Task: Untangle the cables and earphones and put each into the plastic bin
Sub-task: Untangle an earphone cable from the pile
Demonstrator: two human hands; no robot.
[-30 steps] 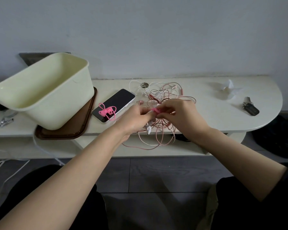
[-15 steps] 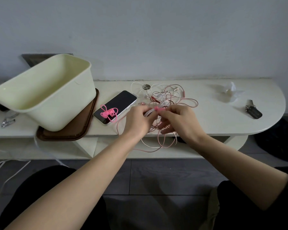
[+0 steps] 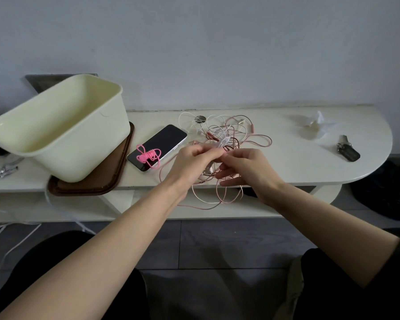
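Cables and earphones [image 3: 224,135]: one tangled heap on desk [image 3: 298,165], right of bin [image 3: 62,135]. Pinched at near side by left hand [image 3: 189,162] and right hand [image 3: 247,169]. Risk: hard pull tightening knots, or dragging heap off front edge. No single long axis; loops sprawling sideways, several dangling downward.

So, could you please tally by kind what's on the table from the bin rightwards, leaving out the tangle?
Bin: 1
Tray: 1
Phone: 1
Pink cable bundle: 1
Small round disc: 1
Crumpled wrapper: 1
Key bunch: 1
Total: 7
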